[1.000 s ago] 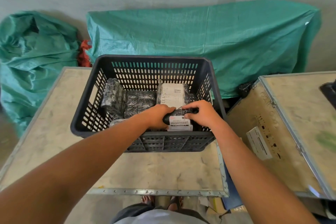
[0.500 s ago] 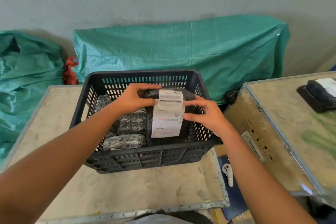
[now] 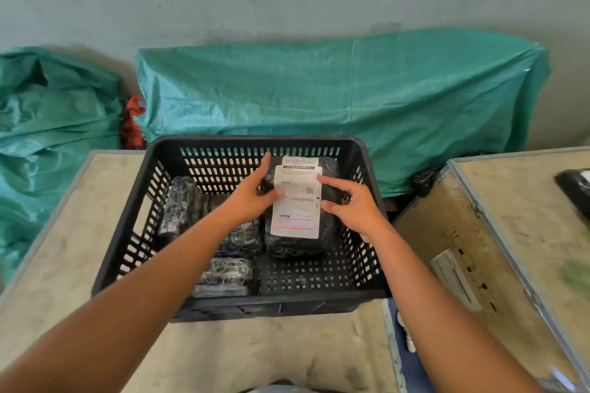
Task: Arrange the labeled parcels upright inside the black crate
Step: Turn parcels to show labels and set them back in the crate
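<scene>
The black crate [image 3: 127, 233] stands on a wooden table [image 3: 281, 351]. At its right back a black labeled parcel [image 3: 297, 246] stands upright, its white label facing me. My left hand [image 3: 252, 198] pinches the parcel's left edge, thumb on the label. My right hand [image 3: 348, 204] rests against its right front with fingers apart. A second label [image 3: 300, 160] shows just behind it. Other black wrapped parcels sit at the crate's left [image 3: 180, 204], its middle [image 3: 242, 234] and its front [image 3: 226, 274].
A second wooden case [image 3: 510, 233] stands to the right, with a dark parcel [image 3: 574, 188] at its far edge. Green tarpaulin [image 3: 335, 96] covers things behind the tables. A white object [image 3: 407, 333] lies in the gap between the tables.
The labeled parcel, held above the crate's front half a second ago, has gone down and back. It now stands at the right back, and my right hand has loosened.
</scene>
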`<state>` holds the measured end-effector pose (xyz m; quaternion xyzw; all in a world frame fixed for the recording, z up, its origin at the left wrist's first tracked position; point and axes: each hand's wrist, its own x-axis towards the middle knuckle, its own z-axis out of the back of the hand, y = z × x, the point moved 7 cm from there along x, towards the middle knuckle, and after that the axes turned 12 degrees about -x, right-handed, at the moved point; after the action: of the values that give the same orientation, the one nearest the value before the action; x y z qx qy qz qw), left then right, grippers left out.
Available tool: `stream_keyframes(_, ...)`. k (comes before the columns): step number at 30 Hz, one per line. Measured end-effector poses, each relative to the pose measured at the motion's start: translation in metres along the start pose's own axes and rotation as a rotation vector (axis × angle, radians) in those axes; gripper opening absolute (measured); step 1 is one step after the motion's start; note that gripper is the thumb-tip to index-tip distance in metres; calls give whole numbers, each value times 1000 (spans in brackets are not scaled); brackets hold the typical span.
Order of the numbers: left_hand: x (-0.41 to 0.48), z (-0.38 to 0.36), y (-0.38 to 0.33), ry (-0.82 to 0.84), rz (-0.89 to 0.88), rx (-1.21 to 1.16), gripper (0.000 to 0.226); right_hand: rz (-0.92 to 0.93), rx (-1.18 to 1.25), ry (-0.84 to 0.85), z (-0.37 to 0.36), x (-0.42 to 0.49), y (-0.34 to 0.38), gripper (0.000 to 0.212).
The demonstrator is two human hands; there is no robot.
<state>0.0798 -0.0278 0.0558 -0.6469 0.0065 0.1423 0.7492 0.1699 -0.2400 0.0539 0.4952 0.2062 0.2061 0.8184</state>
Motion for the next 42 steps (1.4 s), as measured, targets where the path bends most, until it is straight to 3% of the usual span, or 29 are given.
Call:
stream_keyframes(4,7,-8,28,-20,33,25,94,-81,-114,-11,-14,25,-11,59)
stream_keyframes(7,14,-19,43,48,91,172,99,-165,-167,2,-28,38,-23,64)
stream_keyframes(11,20,-32,61,140,189,357,97,-243,-304,211,-51,40,-45,104)
stream_keyframes(14,25,-32,62,122,232,367,93,-278,-365,292,-57,43,-52,114)
stream_keyframes(19,25,-30,60,74,223,308,86,-285,-448,252,-59,44,-50,107)
stream_keyframes(24,16,-22,54,-1,205,69,77,-252,-438,143,-55,31,-40,97)
stream_keyframes(27,7,-8,37,-17,150,104,69,-134,-562,-2,-46,18,-18,75)
stream_keyframes(31,-28,38,7,-79,57,120,63,169,-583,-124,-58,9,40,58)
stream_keyframes(36,-91,112,-22,-120,-101,81,59,287,-503,180,-148,24,76,67)
stream_keyframes(40,-126,166,-22,-337,-242,261,46,222,-664,436,-228,49,54,78)
stream_keyframes(42,-137,181,-12,-408,-210,373,46,186,-842,544,-254,55,30,84)
